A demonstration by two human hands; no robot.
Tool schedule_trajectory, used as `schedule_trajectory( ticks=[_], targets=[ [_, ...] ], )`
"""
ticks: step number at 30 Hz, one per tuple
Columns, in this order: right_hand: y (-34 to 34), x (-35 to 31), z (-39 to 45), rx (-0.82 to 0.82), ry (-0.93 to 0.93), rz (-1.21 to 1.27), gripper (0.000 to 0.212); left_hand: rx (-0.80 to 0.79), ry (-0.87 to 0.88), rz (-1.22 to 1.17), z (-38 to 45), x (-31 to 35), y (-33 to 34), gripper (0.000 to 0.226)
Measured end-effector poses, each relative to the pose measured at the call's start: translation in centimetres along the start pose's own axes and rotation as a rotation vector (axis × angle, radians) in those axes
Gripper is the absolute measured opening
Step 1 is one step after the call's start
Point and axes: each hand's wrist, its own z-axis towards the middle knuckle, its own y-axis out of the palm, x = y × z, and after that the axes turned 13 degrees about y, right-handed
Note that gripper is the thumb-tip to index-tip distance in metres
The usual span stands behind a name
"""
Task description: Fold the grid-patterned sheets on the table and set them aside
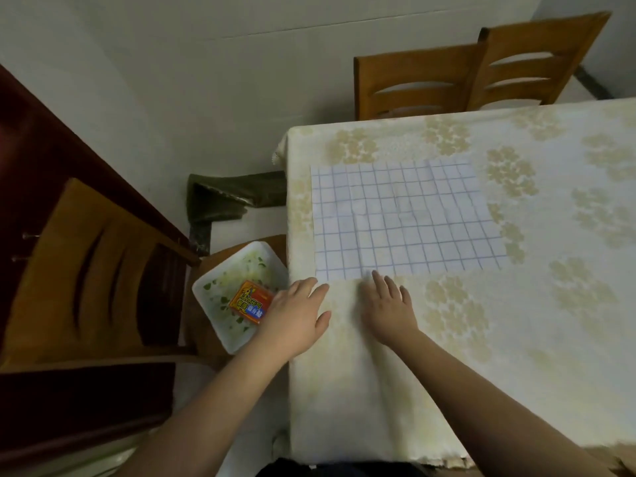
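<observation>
A white sheet with a blue grid (406, 218) lies flat and unfolded near the table's left end, on a cream tablecloth with a pale flower print (537, 304). My left hand (296, 315) hovers over the table's left edge, just below the sheet's near left corner, fingers straight and holding nothing. Flat on the cloth lies my right hand (389, 304), its fingertips reaching the sheet's near edge. Both hands are open.
A wooden chair (89, 270) stands left of the table, its seat bearing a white tray (220, 304) with an orange box (251, 301). Two wooden chairs (464, 74) stand beyond the table's far side. A dark red cabinet (44, 139) is at far left.
</observation>
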Motion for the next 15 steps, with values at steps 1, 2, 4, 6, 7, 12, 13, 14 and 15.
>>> schedule_trajectory(
  ticks=[1,2,4,6,7,12,13,14,15],
  targets=[
    [0.3,0.0,0.6,-0.006,0.002,0.001,0.054,-0.004,-0.001,-0.004,0.5,-0.4,0.1,0.056],
    [0.6,0.0,1.0,-0.008,0.012,0.012,0.054,-0.008,-0.002,-0.010,0.9,-0.7,0.2,0.056],
    [1.1,-0.2,1.8,-0.003,0.043,0.034,0.054,-0.009,-0.005,-0.027,1.6,-1.3,0.3,0.055],
    [1.5,-0.3,2.6,0.015,0.052,0.021,0.055,0.000,-0.004,-0.044,2.1,-1.8,0.2,0.055],
    [1.6,-0.4,2.9,0.028,0.046,0.012,0.055,0.005,0.000,-0.046,2.3,-2.1,0.1,0.055],
    [1.6,-0.8,4.1,0.046,-0.015,-0.031,0.070,-0.004,0.027,-0.051,2.7,-2.6,0.0,0.055],
    [1.5,-1.0,4.0,0.044,-0.024,-0.029,0.078,-0.006,0.032,-0.051,2.6,-2.7,0.0,0.055],
    [1.5,-1.0,3.8,0.042,-0.029,-0.021,0.084,-0.006,0.038,-0.051,2.5,-2.7,0.1,0.055],
    [1.5,-1.1,3.5,0.040,-0.033,-0.010,0.085,-0.007,0.045,-0.049,2.3,-2.8,0.2,0.055]
  ],
)
